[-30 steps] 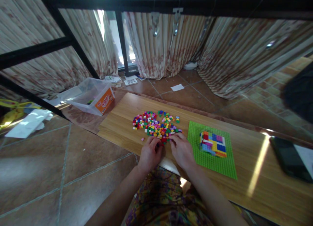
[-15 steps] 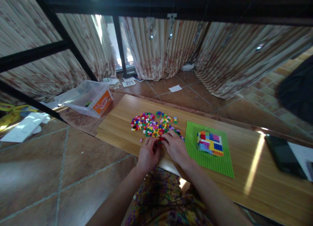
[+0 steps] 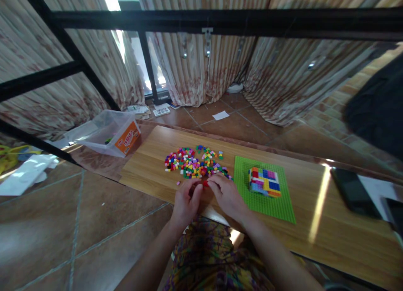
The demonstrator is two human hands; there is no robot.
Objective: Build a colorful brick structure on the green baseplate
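Both hands meet over the wooden bench, just in front of a pile of small multicoloured toy bricks (image 3: 189, 163). A red toy brick (image 3: 205, 183) shows between my fingertips. My right hand (image 3: 228, 196) pinches it from the right. My left hand (image 3: 186, 201) is curled, thumb and forefinger close against the brick's left side; whatever lies between them is hidden. Right of my hands lies a green studded baseplate (image 3: 264, 209), bearing a block-shaped build of bricks (image 3: 264, 182) in yellow, blue, red, white and other colours.
The wooden bench (image 3: 141, 169) runs across in front of me. A clear plastic bin (image 3: 105, 133) with an orange label stands beyond its left end. At the right lie a dark flat device (image 3: 354, 192) and white paper (image 3: 379, 192). A black metal bar (image 3: 189, 20) crosses above.
My fingertips have moved slightly apart, and the red brick between them shows more clearly. The view has shifted a little; the baseplate and its build look unchanged.
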